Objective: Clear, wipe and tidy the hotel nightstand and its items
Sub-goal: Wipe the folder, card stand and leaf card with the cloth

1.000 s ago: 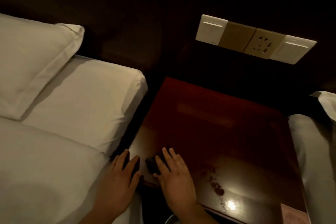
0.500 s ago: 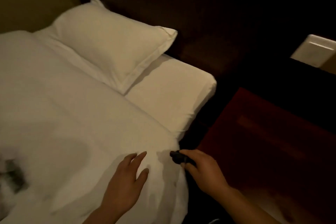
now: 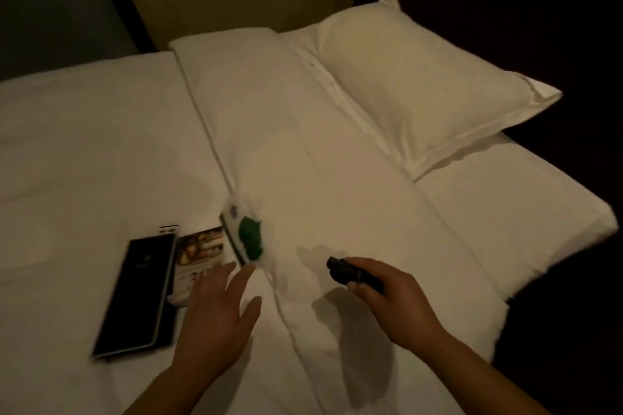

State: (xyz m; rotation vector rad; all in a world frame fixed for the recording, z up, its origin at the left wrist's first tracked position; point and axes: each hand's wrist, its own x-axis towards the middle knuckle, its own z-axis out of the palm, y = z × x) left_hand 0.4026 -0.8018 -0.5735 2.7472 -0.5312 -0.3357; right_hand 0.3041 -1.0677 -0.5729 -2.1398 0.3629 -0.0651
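Presently the right hand [image 3: 391,296] holds a small dark object [image 3: 340,271] above the bed [image 3: 337,162], its grip pinching the near end between thumb and curled fingers. What the object is cannot be told in this dim, blurred view. It is just right of a green and white packet [image 3: 247,239] and appears clear of the sheet, judging by the shadow beneath. The left hand [image 3: 215,310] has its grip spread, fingers straight, with the fingertips over the edge of a brochure [image 3: 199,256] and close to the packet. A black flat item [image 3: 141,290] lies beside the brochure. The nightstand is out of view.

Risks noted:
- The object is held by one end only. A loose release could let it drop into the cover's fold or slide toward the bed's right edge.
- The soft cover may tip it against the packet.
- The spread left hand could nudge the brochure or packet.

Orientation: the object's long axis runs from lower right to upper left in the head view. Its free end points toward the packet. Its tilt cannot be judged.
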